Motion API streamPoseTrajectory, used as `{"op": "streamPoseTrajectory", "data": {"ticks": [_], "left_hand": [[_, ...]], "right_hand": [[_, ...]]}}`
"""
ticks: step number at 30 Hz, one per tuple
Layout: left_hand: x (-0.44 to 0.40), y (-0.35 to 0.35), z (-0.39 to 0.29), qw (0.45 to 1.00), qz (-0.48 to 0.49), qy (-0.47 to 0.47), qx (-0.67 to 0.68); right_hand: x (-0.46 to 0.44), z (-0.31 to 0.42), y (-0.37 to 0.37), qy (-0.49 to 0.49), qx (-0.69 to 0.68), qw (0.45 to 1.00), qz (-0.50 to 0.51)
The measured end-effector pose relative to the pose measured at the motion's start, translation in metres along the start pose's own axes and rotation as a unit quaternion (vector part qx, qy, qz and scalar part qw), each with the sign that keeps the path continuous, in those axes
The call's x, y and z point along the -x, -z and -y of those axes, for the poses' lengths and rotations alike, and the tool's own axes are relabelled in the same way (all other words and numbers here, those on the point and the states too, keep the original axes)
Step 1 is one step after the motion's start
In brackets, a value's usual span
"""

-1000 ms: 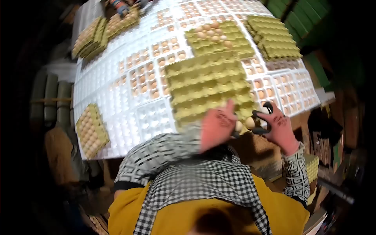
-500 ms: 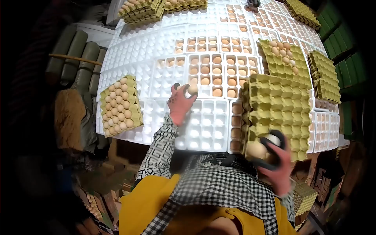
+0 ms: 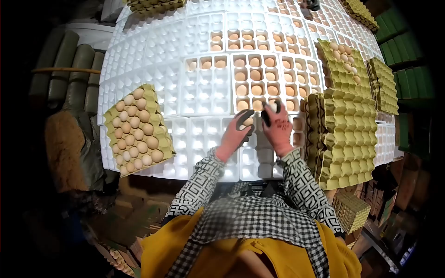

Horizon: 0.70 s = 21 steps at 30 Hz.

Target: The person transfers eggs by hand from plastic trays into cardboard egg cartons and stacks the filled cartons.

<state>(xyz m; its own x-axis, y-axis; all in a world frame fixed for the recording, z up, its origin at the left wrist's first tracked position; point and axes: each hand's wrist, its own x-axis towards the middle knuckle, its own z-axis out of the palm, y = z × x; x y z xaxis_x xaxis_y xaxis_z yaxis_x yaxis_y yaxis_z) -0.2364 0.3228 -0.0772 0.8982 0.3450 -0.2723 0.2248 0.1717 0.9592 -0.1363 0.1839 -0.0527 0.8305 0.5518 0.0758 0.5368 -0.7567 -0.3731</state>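
Observation:
My left hand [image 3: 234, 135], in a pink glove with dark fingertips, is closed around a pale egg [image 3: 247, 123] above the back row of a white foam egg tray [image 3: 250, 172] in front of me. Close beside it, my right hand [image 3: 279, 129], gloved alike, grips another light egg [image 3: 274, 107] at the front edge of the foam tray behind. Brown eggs [image 3: 255, 75] sit in that farther tray's cells. The near tray's visible cells hold no eggs; my hands hide some of them.
A stack of yellow-green pulp trays [image 3: 350, 139] stands right of my hands. To the left lies a pulp tray of eggs [image 3: 139, 134]. Behind the stack, another pulp tray [image 3: 357, 83] carries several eggs. More foam trays [image 3: 162, 69] cover the table. A dark-gloved hand [image 3: 311, 4] shows at the far edge.
My right hand has moved from the pulp-tray stack, left and forward to the foam trays, carrying an egg. My left hand has shifted right and nearer, now with an egg over the near tray. The view has shifted.

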Motion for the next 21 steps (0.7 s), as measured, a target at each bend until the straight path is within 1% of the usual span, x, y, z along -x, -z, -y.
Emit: {"op": "streamPoseTrajectory", "data": {"ticks": [1,2,3,5,6,7,8,9,10,11,12,13,14,15,17,19,21], "left_hand": [[0.007,-0.002,-0.010,0.989,0.012,0.098,0.110],[0.011,0.000,-0.005,0.985,0.019,0.130,0.108],[0.013,-0.002,0.001,0.994,-0.001,0.092,0.054],[0.022,-0.008,0.009,0.998,-0.042,0.013,-0.055],[0.029,-0.015,-0.005,0.993,-0.090,-0.005,-0.082],[0.039,-0.024,-0.020,0.993,-0.110,0.014,-0.025],[0.042,-0.031,-0.012,0.986,-0.119,-0.080,-0.082],[0.043,-0.038,0.003,0.967,-0.126,-0.176,-0.137],[0.046,-0.042,0.025,0.934,-0.116,-0.228,-0.250],[0.047,-0.045,0.041,0.885,-0.107,-0.277,-0.358],[0.042,-0.046,0.036,0.839,-0.057,-0.323,-0.434],[0.040,-0.048,0.041,0.815,-0.076,-0.323,-0.475],[0.040,-0.052,0.032,0.803,-0.093,-0.310,-0.500],[0.040,-0.055,0.022,0.792,-0.108,-0.297,-0.523],[0.029,-0.060,0.017,0.805,-0.160,-0.308,-0.480],[0.029,-0.072,-0.002,0.831,-0.159,-0.307,-0.436],[0.028,-0.094,-0.016,0.841,-0.145,-0.320,-0.411]], "right_hand": [[0.011,-0.002,0.003,0.029,0.016,0.999,0.035],[0.020,-0.008,-0.003,0.077,0.034,0.993,0.077],[0.025,-0.010,-0.007,0.077,0.055,0.991,0.098],[0.033,-0.011,-0.009,0.054,0.038,0.997,0.028],[0.034,-0.008,0.002,0.039,0.063,0.997,-0.014],[0.034,-0.015,0.000,0.047,0.056,0.995,-0.074],[0.032,-0.021,-0.002,0.038,0.106,0.992,-0.059],[0.031,-0.027,-0.004,0.031,0.155,0.986,-0.045],[0.032,-0.033,-0.013,0.010,0.146,0.989,-0.012],[0.040,-0.031,-0.013,-0.006,0.140,0.990,-0.025],[0.048,-0.015,0.003,-0.008,0.087,0.996,-0.016],[0.056,0.000,0.034,-0.014,0.038,0.999,-0.009],[0.064,0.004,0.074,0.056,-0.047,0.997,0.016],[0.074,0.006,0.116,0.122,-0.131,0.983,0.041],[0.101,-0.026,0.198,0.170,-0.114,0.978,0.044],[0.124,-0.073,0.272,0.147,0.006,0.987,0.059],[0.153,-0.124,0.283,0.086,0.124,0.983,0.104]]}}
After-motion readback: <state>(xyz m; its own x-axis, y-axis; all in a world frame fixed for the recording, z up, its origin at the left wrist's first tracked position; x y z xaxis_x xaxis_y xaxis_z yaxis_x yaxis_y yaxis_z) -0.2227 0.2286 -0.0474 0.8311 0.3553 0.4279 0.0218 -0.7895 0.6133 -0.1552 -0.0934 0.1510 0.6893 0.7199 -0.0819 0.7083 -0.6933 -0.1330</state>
